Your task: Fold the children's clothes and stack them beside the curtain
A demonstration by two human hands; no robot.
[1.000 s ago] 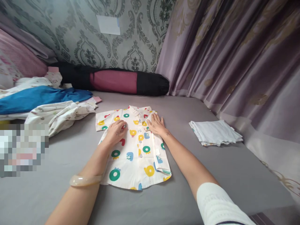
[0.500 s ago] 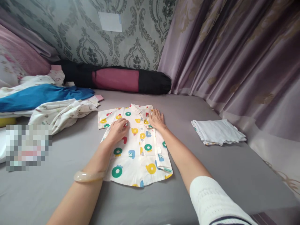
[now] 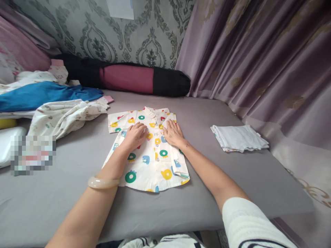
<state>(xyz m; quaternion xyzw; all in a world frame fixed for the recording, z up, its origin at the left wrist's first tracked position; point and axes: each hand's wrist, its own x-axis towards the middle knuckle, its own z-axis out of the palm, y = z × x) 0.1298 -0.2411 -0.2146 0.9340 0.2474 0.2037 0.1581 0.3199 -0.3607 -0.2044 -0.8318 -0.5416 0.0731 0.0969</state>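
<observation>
A small white short-sleeved shirt [image 3: 148, 174] with a colourful number print lies front up on the grey bed sheet. Its collar points away from me, and its right side and sleeve are folded inward over the front. My left hand [image 3: 134, 136] rests on the shirt's chest, left of the buttons, with the fingers slightly bent and holding nothing. Lying flat on the folded right part near the shoulder, my right hand [image 3: 173, 133] has its fingers stretched out.
A stack of folded white cloth [image 3: 239, 138] lies to the right. Rumpled clothes, a blue piece [image 3: 49, 95] and a patterned white one [image 3: 64, 117], are heaped at the left. A black and maroon bolster [image 3: 126, 79] lies along the wall, and curtains [image 3: 245, 51] hang at the right.
My right hand has slid slightly down from the shoulder over the folded side. My left hand has moved a little toward the buttons. The view has tilted down.
</observation>
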